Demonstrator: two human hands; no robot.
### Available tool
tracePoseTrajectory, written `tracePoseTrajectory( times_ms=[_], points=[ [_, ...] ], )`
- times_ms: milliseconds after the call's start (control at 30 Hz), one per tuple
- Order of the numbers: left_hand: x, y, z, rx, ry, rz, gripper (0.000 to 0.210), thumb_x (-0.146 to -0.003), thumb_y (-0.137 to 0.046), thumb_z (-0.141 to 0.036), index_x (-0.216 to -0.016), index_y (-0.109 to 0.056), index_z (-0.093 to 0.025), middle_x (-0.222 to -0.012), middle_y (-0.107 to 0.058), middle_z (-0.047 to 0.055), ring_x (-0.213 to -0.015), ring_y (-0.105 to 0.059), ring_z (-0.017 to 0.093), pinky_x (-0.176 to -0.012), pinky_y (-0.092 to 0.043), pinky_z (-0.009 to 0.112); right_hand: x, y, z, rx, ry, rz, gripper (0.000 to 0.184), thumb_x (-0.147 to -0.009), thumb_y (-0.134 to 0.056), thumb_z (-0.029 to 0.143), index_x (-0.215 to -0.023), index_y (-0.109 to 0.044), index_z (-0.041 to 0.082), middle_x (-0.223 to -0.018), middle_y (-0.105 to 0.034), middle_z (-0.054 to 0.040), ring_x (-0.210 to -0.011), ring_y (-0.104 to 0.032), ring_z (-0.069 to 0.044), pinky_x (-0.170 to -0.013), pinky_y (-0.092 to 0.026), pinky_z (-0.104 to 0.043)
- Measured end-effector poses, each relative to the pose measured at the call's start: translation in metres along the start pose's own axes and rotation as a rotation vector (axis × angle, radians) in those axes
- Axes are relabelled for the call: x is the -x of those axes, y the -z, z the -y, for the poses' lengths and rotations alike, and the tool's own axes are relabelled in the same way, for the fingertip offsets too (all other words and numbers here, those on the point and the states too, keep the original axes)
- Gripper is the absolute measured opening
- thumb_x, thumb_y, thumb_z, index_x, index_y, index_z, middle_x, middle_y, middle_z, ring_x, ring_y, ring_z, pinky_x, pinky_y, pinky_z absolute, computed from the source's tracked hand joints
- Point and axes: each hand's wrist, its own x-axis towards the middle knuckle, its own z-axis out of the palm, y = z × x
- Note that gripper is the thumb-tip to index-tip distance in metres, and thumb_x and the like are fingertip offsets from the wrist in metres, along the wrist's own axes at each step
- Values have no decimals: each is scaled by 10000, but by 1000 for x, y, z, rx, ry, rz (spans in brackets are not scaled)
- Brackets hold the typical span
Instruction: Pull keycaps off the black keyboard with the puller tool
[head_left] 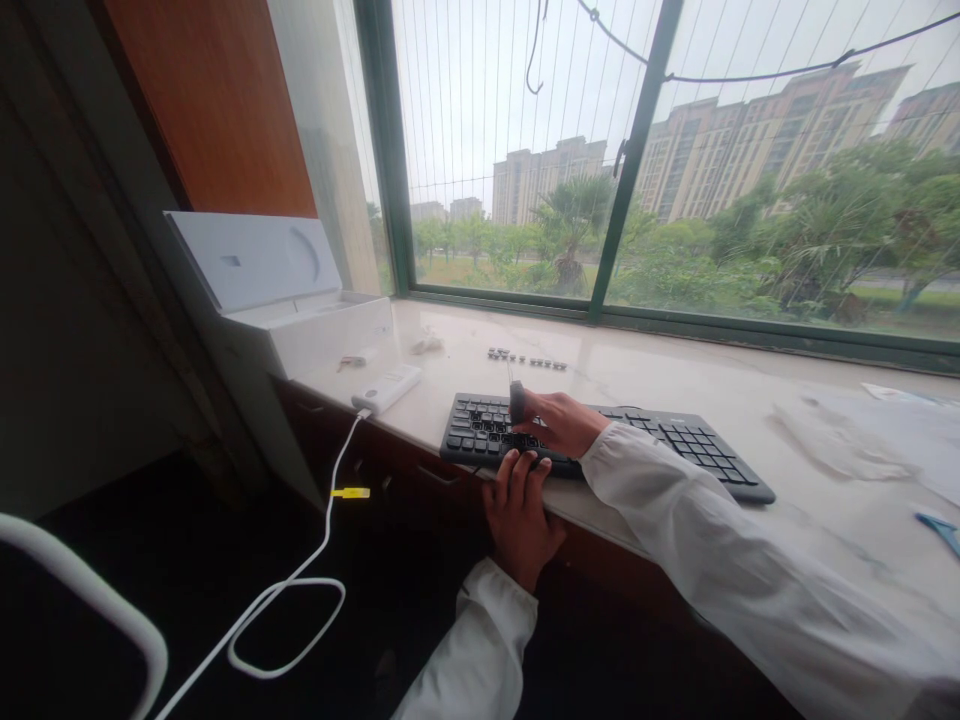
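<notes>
A black keyboard (712, 455) lies on the pale marble-patterned sill, several keycaps off its left part. My right hand (561, 422) is closed over that part, pinching a black keycap puller (517, 400) whose thin wires point upward. Its fingertips hide the tool's lower end. Along the keyboard's front edge, my left hand (521, 510) rests with fingers stretched out and slightly apart, their tips touching the keyboard. Behind the keyboard, several loose keycaps (527, 359) sit in short rows.
At the left stand an open white box (322, 330) and a white power strip (388, 388) with a white cable (330, 540) hanging down. Crumpled clear plastic (840, 440) and a blue object (937, 530) lie at the right. A window (600, 290) borders the back.
</notes>
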Motion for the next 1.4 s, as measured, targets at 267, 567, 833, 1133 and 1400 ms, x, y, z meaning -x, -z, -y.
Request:
tracePoseTrajectory(
  times_ms=[267,567,833,1133,1400],
  points=[
    [-1,2,-1,58,20,-20,534,-646,-531,-144,-1163,-594,-256,-1260,-632,25,-1259,-483,241,-930,-351,385,4,-3,-2,-13,-28,-9,162,-930,-504,335,-998,-513,189,-842,-694,-64,-717,-652,-173,-653,-473,-272],
    [0,0,0,37,21,-10,529,-642,-530,-142,-1153,-615,-245,-1247,-635,43,-1246,-491,256,-925,-359,384,8,-5,2,-46,-57,-21,191,-928,-506,357,-1006,-541,186,-877,-707,-76,-743,-679,-188,-682,-512,-291],
    [-1,1,-1,31,13,-17,542,-636,-526,-133,-1156,-609,-259,-1259,-631,28,-1242,-494,247,-921,-357,383,4,0,3,-9,-15,-4,192,-939,-494,363,-998,-531,184,-834,-698,-72,-715,-660,-183,-648,-498,-280],
    [2,-2,1,15,31,31,523,-640,-552,-160,-1150,-628,-248,-1269,-627,52,-1256,-483,268,-940,-347,399,4,-3,2,8,1,-23,173,-945,-484,344,-1005,-521,185,-827,-693,-71,-713,-655,-177,-634,-495,-274],
    [1,-1,1,19,28,36,527,-640,-546,-148,-1153,-620,-243,-1278,-620,55,-1269,-475,267,-935,-347,400,6,-3,1,14,-26,-16,188,-949,-477,369,-997,-506,189,-830,-687,-67,-709,-650,-178,-649,-502,-284]
  ],
)
